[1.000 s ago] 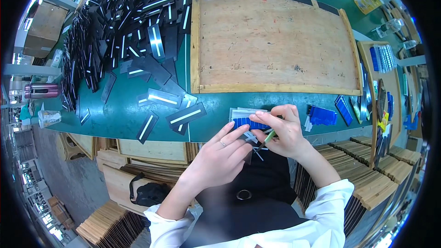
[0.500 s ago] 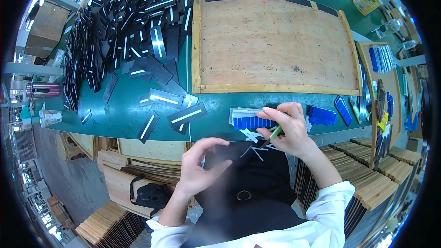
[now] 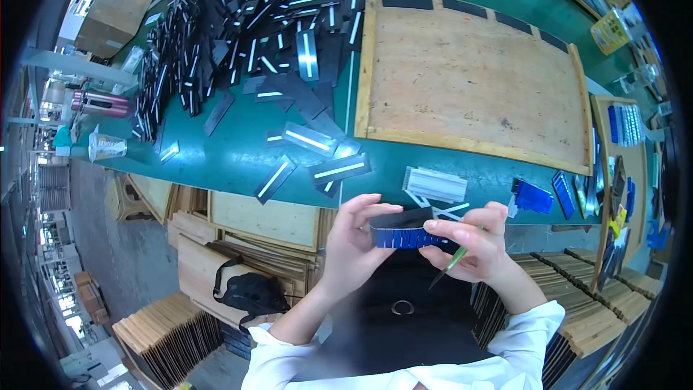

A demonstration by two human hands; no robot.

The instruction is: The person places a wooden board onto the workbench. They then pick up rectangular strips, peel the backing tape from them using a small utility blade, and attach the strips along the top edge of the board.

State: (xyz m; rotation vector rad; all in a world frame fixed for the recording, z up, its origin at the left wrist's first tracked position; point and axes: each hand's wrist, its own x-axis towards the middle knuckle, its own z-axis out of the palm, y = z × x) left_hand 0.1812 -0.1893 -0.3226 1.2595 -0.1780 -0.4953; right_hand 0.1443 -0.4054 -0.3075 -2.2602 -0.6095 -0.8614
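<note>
A curved strip of blue segments (image 3: 401,237) is raised in front of my waist, just off the table's near edge. My left hand (image 3: 354,249) is closed on its left end, between thumb and fingers. At the other end, the fingers of my right hand (image 3: 473,249) pinch the strip. A slim green-handled tool (image 3: 455,258) is also tucked in my right hand, its dark pointed tip angled down to the left; its exact kind is unclear. Beyond the strip, a stack of clear, whitish strips (image 3: 437,184) lies on the table, with narrow white slips (image 3: 455,209) beside it.
A shallow wooden tray (image 3: 473,79) fills the table's right half. Black plates with white stripes (image 3: 238,36) are heaped at the far left, and several lie nearer (image 3: 339,167). Blue strips (image 3: 533,196) sit at right. A black bag (image 3: 253,292) rests on boards below left.
The blue strip has come up off the table toward me. My left hand, empty before, has moved right and taken its left end. The view has shifted, so the table appears further right.
</note>
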